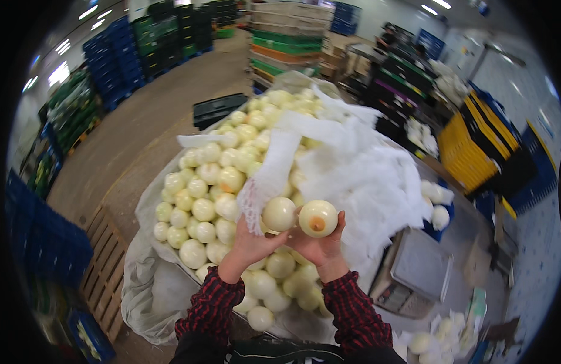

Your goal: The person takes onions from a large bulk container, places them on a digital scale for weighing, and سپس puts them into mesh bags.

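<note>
My left hand (253,248) holds a white foam net sleeve (254,207), which covers part of its fingers. A peeled onion (279,214) sits between my hands, just above the left thumb; which hand bears its weight is hard to tell. My right hand (323,252) grips another peeled onion (317,218) with a brownish-orange patch facing up. Below both hands spreads a large heap of peeled onions (203,209). A pile of white foam net sleeves (362,177) covers the heap's right side.
A pale sack-like liner (148,291) drapes over the heap's left edge. At the right stand a weighing scale (421,259) and yellow crates (471,141). Netted onions (421,343) lie at lower right. Stacked trays (287,41) rise behind; a person (387,36) is farther back. A wooden pallet (105,268) lies left.
</note>
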{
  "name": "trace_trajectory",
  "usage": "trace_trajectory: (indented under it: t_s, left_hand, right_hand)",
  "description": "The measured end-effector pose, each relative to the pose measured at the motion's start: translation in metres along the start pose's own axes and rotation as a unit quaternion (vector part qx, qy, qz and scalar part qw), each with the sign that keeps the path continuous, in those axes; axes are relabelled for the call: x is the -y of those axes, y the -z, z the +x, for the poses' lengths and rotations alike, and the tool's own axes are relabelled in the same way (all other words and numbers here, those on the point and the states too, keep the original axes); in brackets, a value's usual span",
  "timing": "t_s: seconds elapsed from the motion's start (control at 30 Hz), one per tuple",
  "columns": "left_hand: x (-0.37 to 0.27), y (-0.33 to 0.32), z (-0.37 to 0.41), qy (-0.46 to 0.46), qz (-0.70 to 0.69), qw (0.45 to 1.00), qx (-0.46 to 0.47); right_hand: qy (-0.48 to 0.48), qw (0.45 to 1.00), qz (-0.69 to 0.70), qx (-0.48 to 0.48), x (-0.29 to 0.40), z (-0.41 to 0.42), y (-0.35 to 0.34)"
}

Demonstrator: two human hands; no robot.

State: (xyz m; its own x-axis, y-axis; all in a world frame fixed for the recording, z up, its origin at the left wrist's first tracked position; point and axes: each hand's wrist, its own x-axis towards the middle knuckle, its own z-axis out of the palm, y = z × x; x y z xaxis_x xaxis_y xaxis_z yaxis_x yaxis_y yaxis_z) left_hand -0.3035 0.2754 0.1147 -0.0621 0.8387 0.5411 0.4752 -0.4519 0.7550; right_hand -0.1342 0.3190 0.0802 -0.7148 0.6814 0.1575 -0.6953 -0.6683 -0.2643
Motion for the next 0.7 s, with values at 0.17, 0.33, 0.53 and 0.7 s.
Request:
trace_trajectory:
  t_s: [0.17, 0.33, 0.53, 0.7]
  left_hand:
    - [-0.053, -0.068, -0.026, -0.038, 0.101, 0.994, 0.0]
    - [-0.066, -0.069, -0.075, 0.094, -0.099, 0.988, 0.067]
    - [-0.1, -0.113, -0.115, 0.183, -0.254, 0.94, 0.134]
    - [-0.101, -0.147, -0.131, 0.186, -0.298, 0.924, 0.148]
  right_hand:
    - [0.163, 0.955, -0.205, -0.141, 0.063, -0.114, -0.003]
    - [0.271, 0.457, -0.708, -0.464, 0.18, -0.263, 0.051]
    - [0.141, 0.174, -0.77, -0.597, 0.219, -0.338, 0.087]
    - [0.25, 0.153, -0.802, -0.52, 0.202, -0.357, 0.09]
